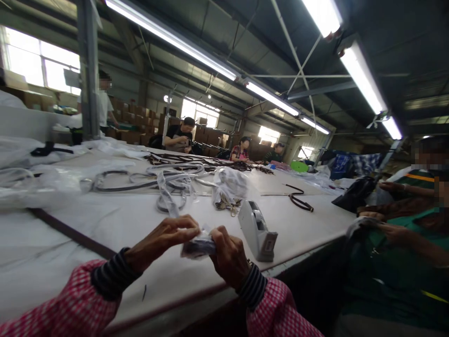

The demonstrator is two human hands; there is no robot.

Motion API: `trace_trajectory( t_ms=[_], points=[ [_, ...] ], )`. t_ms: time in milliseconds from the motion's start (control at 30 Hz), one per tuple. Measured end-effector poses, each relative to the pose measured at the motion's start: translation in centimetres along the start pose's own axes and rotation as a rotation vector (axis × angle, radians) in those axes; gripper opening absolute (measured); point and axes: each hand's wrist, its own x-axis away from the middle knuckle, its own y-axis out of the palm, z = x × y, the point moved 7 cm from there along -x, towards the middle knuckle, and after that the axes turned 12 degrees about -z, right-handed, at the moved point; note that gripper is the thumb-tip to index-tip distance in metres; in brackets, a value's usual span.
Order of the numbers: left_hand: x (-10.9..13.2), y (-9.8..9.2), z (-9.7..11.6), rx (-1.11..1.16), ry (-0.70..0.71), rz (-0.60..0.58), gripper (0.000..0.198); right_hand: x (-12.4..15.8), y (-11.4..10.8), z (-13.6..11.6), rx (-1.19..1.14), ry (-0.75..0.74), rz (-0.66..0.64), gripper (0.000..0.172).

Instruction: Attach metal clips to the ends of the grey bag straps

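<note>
Left hand [159,243] and right hand [228,257] grasp small clear plastic packet [198,245] between fingertips, bottom centre of frame, pinch close and controlled above white-covered worktop [175,285]; grey plastic tape dispenser [257,230] stands just right.

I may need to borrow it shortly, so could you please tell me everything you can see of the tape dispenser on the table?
The tape dispenser is a pale grey, plastic-looking desktop unit with a long, boxy body. A roll of tape sits in its open top, and a small rectangular panel marks its near end. It stands on its base on the white table top, close to the front edge, just beyond the person's right hand. Whether they touch cannot be told.
</note>
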Motion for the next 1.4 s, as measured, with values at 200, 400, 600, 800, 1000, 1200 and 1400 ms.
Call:
trace_trajectory(
  t_ms=[200, 400, 600, 800, 1000, 1200, 1400],
  points=[
    [0.9, 1.4, -4.3, -0.154, -0.043, -0.106, 0.037, 0.6, 3.7, -0.6, 0.156, -0.159, -0.177, 0.016],
    [2.6, 3.7, -2.8, -0.473, 0.297, -0.144, 0.031, 2.4, 3.9, -1.2, 0.034, -0.227, -0.438, 0.027],
    [3.0, 4.4, -2.5, -0.476, 0.412, -0.131, 0.026, 3.2, 2.2, 0.2, -0.271, -0.037, -0.666, 0.058],
    [2.8, 3.9, -3.1, -0.483, 0.299, -0.155, 0.027, 4.5, 1.5, 1.1, -0.463, 0.155, -0.705, 0.060],
    [2.5, 3.9, -3.1, -0.508, 0.265, -0.194, 0.027, 6.1, 1.8, 1.3, -0.474, 0.199, -0.702, 0.007],
    [2.5, 3.8, -2.9, -0.487, 0.287, -0.249, 0.028, 2.9, 0.9, 1.1, -0.196, 0.020, -0.699, 0.014],
    [3.0, 3.1, -3.5, -0.477, 0.277, -0.253, 0.024, 1.2, 3.6, 2.0, -0.145, -0.052, -0.801, 0.052]
  ],
)
